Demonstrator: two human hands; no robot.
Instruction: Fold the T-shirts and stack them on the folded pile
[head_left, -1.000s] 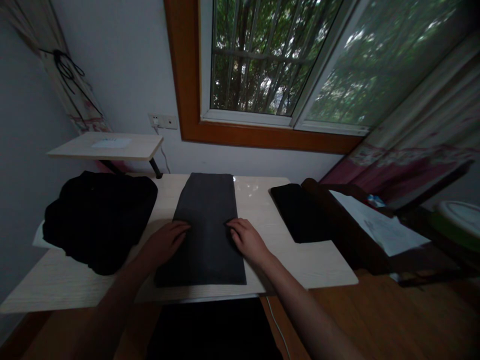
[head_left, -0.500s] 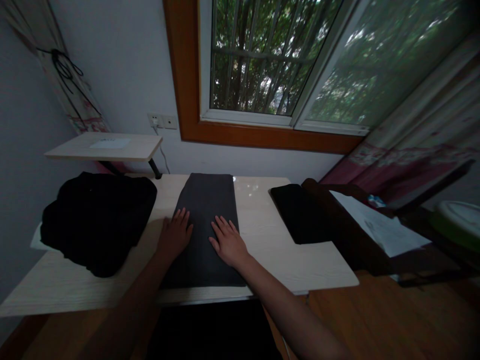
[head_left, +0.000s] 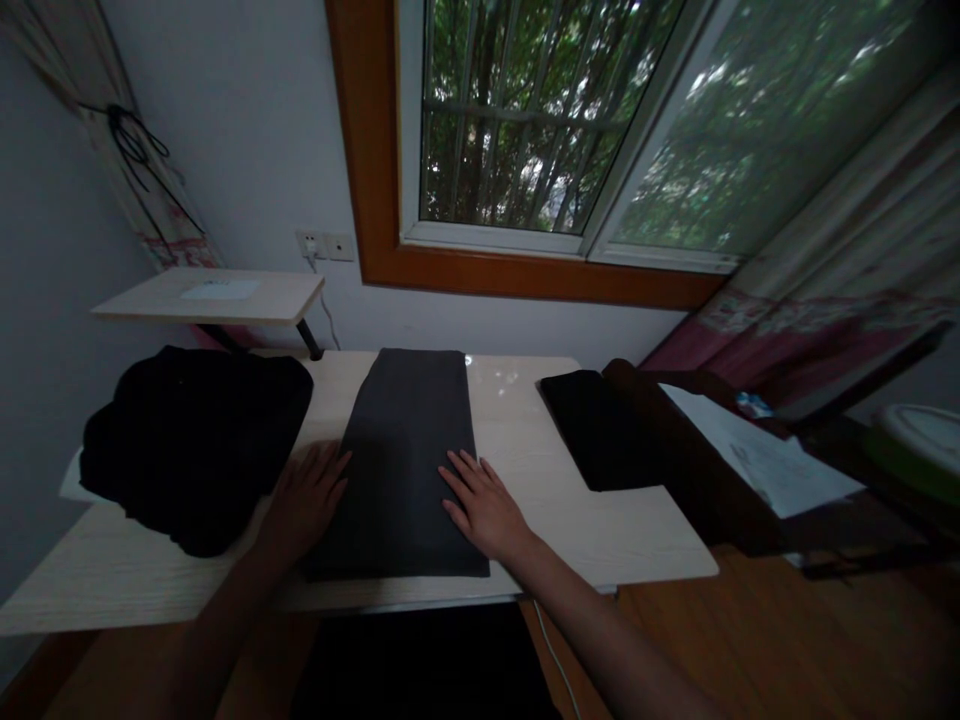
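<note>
A dark grey folded piece of cloth (head_left: 405, 450) lies flat on the pale wooden table (head_left: 540, 540), its long sides running away from me. At its left edge is my left hand (head_left: 306, 495), open with its fingers stretched out, the fingertips by the cloth's edge. My right hand (head_left: 487, 508) rests open, palm down, over the right edge, with fingers spread on the cloth. Neither hand grips anything. What kind of garment the cloth is, I cannot tell.
A heap of black cloth (head_left: 195, 440) sits on the left of the table, in front of a small raised shelf (head_left: 210, 296). Toward the right end lies a flat black folded cloth (head_left: 600, 430). Beyond it are a paper sheet (head_left: 757, 455) and a dark chair-like piece.
Both hands have moved apart and slightly toward me, from the middle of the grey cloth out to its left and right edges. The cloth stays in place.
</note>
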